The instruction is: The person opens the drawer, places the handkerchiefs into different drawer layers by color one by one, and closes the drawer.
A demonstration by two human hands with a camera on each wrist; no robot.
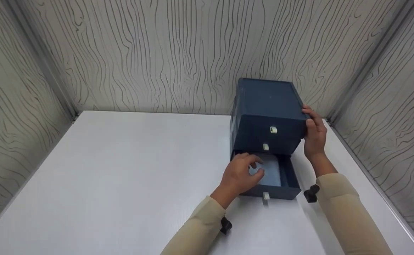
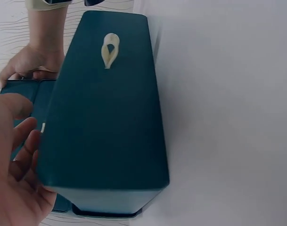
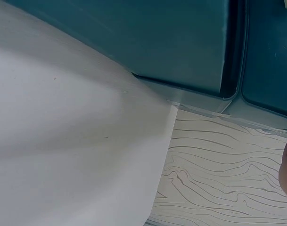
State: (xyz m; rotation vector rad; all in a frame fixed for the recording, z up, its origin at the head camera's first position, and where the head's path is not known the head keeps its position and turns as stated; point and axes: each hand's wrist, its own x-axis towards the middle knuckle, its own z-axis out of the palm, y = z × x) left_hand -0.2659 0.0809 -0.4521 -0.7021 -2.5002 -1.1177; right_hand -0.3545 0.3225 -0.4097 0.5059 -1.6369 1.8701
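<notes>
A dark blue drawer cabinet (image 1: 269, 97) stands at the right of the table, its bottom drawer (image 1: 283, 193) pulled out toward me. Inside that drawer shows a pale, flat bluish surface (image 1: 272, 173). Over the drawer's left part is my left hand (image 1: 239, 175), thumb and fingers loosely bent with a gap between them and nothing visible in it. In the left wrist view, its fingers (image 2: 23, 160) come close beside the drawer's side. My right hand (image 1: 315, 136) rests against the cabinet's upper right side, thumb at the front corner and fingers along the top edge.
Small pale pull loops mark the upper drawer (image 1: 273, 130), the middle drawer (image 1: 266, 146) and the open drawer's front. Wood-grain patterned panels (image 1: 157, 60) enclose the white table (image 1: 122, 170) at the back and both sides. The cabinet stands near the back panel.
</notes>
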